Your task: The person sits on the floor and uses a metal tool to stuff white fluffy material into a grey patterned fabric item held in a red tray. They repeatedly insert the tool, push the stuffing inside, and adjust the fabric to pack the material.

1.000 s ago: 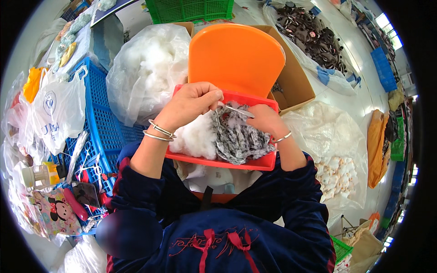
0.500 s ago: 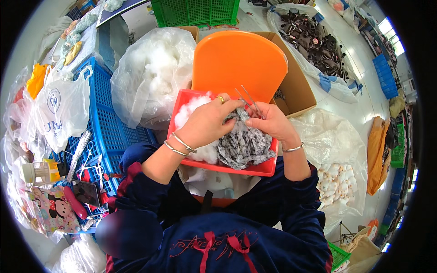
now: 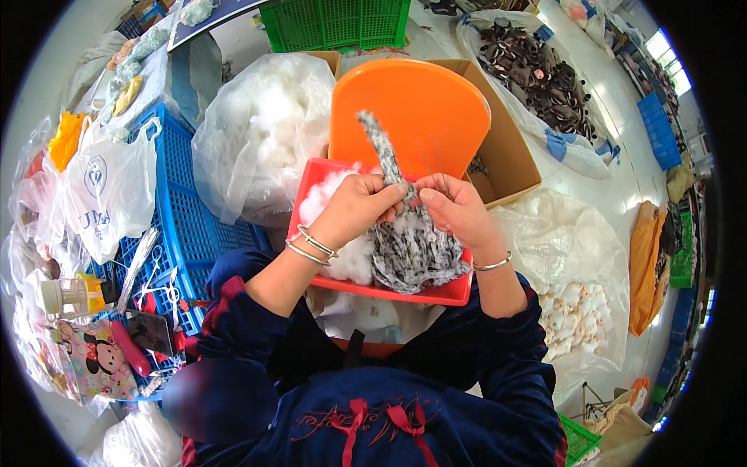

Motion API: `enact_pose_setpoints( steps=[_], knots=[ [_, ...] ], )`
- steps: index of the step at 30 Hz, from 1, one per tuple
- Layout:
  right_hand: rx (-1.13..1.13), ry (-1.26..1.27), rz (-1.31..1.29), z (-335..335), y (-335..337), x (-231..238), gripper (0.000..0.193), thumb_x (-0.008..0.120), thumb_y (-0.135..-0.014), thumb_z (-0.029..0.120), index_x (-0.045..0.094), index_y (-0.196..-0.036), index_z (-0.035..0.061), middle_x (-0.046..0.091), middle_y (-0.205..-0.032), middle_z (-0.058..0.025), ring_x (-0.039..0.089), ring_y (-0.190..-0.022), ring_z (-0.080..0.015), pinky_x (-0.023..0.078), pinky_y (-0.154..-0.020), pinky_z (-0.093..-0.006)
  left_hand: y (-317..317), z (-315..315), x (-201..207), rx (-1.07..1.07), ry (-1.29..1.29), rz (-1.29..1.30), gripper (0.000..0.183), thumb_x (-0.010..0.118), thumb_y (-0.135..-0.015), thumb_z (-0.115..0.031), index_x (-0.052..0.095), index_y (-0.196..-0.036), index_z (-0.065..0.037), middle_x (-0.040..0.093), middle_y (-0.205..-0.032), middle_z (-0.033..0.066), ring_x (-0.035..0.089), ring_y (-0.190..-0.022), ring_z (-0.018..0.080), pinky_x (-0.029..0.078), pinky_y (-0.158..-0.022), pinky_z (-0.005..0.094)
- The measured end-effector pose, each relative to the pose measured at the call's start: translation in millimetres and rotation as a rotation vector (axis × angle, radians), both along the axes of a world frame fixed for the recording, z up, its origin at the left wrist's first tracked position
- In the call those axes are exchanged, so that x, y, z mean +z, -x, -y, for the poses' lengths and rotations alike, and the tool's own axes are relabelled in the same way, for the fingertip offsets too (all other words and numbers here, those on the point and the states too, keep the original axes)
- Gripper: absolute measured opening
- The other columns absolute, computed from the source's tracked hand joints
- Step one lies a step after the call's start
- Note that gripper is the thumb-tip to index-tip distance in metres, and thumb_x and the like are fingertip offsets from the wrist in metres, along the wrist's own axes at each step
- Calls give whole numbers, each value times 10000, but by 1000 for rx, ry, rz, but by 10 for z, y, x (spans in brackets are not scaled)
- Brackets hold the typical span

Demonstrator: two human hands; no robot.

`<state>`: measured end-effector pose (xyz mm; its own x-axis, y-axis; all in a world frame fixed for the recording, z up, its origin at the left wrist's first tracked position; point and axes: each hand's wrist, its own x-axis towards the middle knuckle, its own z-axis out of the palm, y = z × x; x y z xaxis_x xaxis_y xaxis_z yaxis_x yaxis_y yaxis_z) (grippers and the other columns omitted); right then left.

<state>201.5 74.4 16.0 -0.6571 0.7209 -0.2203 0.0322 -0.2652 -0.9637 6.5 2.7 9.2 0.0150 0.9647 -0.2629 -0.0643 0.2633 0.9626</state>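
My left hand (image 3: 354, 208) is closed, thumb and fingers pinching a long, fuzzy grey-and-white plush strip (image 3: 379, 144) that sticks up past the fingers. Facing it, my right hand (image 3: 461, 214) is closed around thin metal tweezers (image 3: 437, 165); their two blurred prongs point away from me. The right fingertips come close to the strip's lower end; whether they grip it too is hidden. Both hands are over a red tray (image 3: 457, 293). In the tray, a heap of similar grey fuzzy pieces (image 3: 416, 261) lies at the right and white stuffing (image 3: 320, 198) at the left.
An orange chair back (image 3: 408, 97) stands behind the tray, a cardboard box (image 3: 513, 156) beyond. Left are a bag of white stuffing (image 3: 261, 132) and blue crates (image 3: 187, 210) carrying scissors (image 3: 171, 292). At right lie bags of small white pieces (image 3: 576, 315) and dark pieces (image 3: 529, 74).
The grey strip, bunched between my hands before, now stands up out of my left hand. My hands have drawn slightly apart, and the tweezers' prongs have swung more upright.
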Motion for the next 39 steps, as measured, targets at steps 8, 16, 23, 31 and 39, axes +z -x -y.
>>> enact_pose_setpoints(
  steps=[8, 16, 23, 31, 39],
  knots=[
    [-41, 35, 1, -12, 21, -143, 176, 602, -951, 184, 612, -962, 8, 609, -737, -7, 393, -478, -6, 338, -434, -176, -67, 8, -79, 63, -121, -116, 340, 624, -927, -272, 628, -705, -14, 561, -601, 0, 490, -549, 54, 393, -505, 236],
    [-46, -192, 67, 59, 96, -24, 151, 640, -922, 169, 643, -947, 19, 624, -749, 16, 452, -543, -4, 362, -483, -172, -54, -9, -16, 54, -40, -24, 280, 660, -902, -274, 665, -784, -20, 610, -635, 12, 534, -561, 63, 421, -512, 216],
    [-23, -231, 106, 56, 60, -28, 102, 630, -911, 103, 617, -883, 6, 598, -775, 35, 504, -698, -24, 406, -608, -197, -19, 4, 33, 14, 11, 13, 205, 649, -911, -215, 711, -938, -21, 696, -790, 35, 601, -657, 57, 469, -591, 193],
    [-59, -107, -19, 26, 26, -3, 145, 569, -954, 149, 554, -888, 21, 550, -749, 29, 472, -665, -38, 387, -588, -210, -1, 9, 125, 106, -34, 104, 214, 616, -927, -186, 677, -1032, -10, 706, -871, 46, 676, -771, 98, 489, -612, 206],
    [56, -437, 162, -18, -126, -34, 129, 588, -929, 120, 565, -963, -2, 557, -773, 24, 478, -676, -34, 388, -593, -203, 124, -34, 132, 235, -78, 187, 222, 615, -918, -159, 642, -1028, 31, 711, -875, 91, 684, -758, 115, 516, -604, 220]
  ],
)
